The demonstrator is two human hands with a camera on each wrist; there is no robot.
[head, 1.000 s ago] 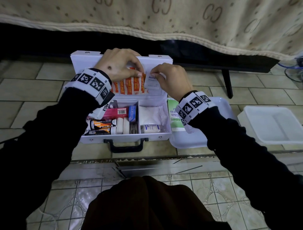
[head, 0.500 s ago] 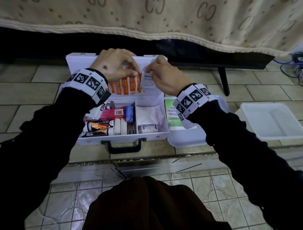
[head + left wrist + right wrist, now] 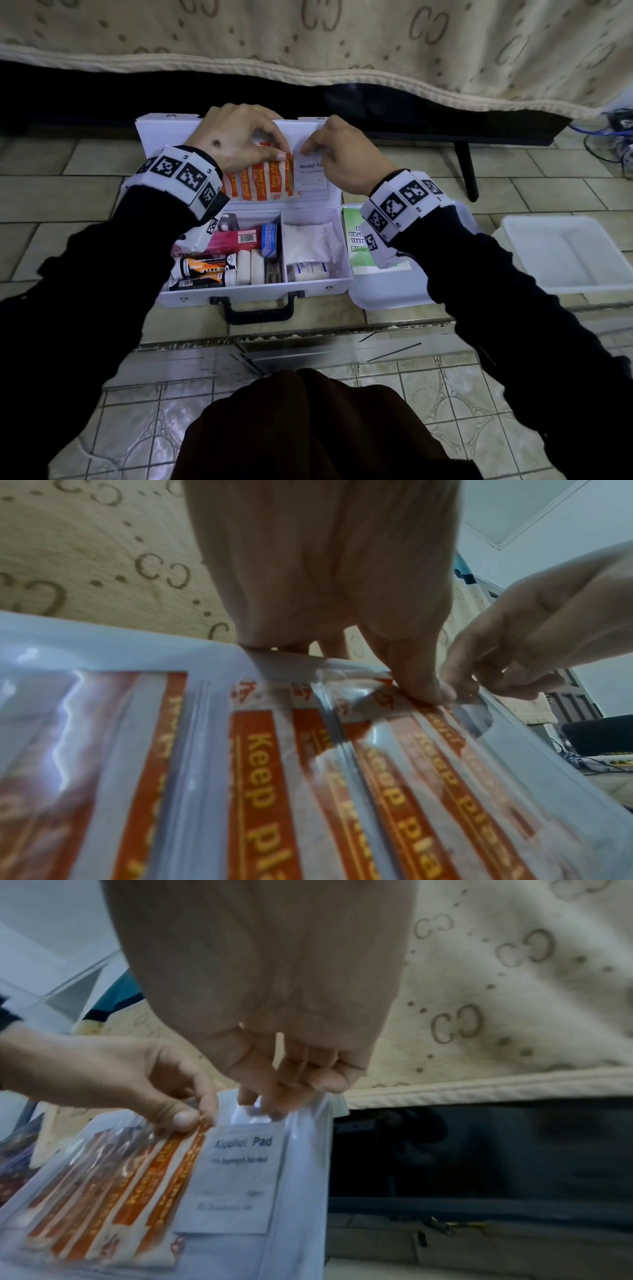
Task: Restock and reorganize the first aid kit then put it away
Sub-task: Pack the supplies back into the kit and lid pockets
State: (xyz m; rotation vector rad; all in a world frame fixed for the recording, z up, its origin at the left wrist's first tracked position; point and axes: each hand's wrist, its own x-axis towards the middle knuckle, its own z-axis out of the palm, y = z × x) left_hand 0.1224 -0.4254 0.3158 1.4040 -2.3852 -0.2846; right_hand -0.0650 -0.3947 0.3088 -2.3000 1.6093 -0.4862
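Both hands (image 3: 239, 137) (image 3: 337, 154) pinch lid pouch (image 3: 301, 1150) edge; alcohol pad (image 3: 236, 1183) txt partly blurred.

The left hand (image 3: 236, 137) covers the tops of the plasters (image 3: 260, 181), and its wristband hides the kit's (image 3: 253, 294) compartment at 9 o'clock. The right hand (image 3: 342, 154) cuts the pad's (image 3: 310, 174) label to "Alcohol P"; its smaller print is too blurred to read. A wristband hides half the green leaflet (image 3: 354, 240) at 3 o'clock.
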